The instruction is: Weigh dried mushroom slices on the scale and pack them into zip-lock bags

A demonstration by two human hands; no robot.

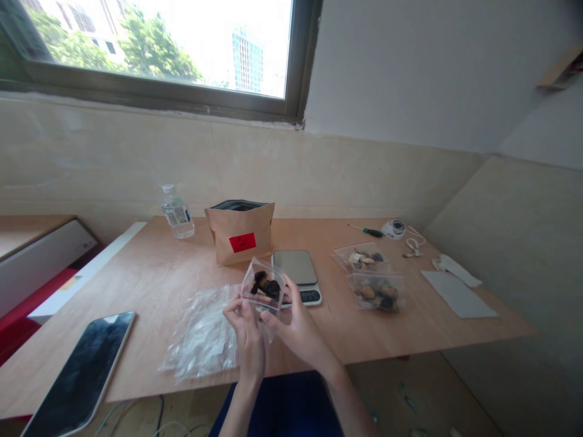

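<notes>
Bare forearms [243, 397] converge, left hand [247, 328] and right hand [295, 325] gripping a clear plastic bag [260, 299] of dark lumps [272, 287]

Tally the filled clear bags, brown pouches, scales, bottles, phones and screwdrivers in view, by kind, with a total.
Filled clear bags: 3
Brown pouch: 1
Scale: 1
Bottle: 1
Phone: 1
Screwdriver: 1
Total: 8

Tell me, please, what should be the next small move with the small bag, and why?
Probably, pinch along the red strip of the small bag to check its closure. The left hand and right hand both hold it near that strip, dark pieces show inside, and I cannot tell whether it is sealed.
</notes>
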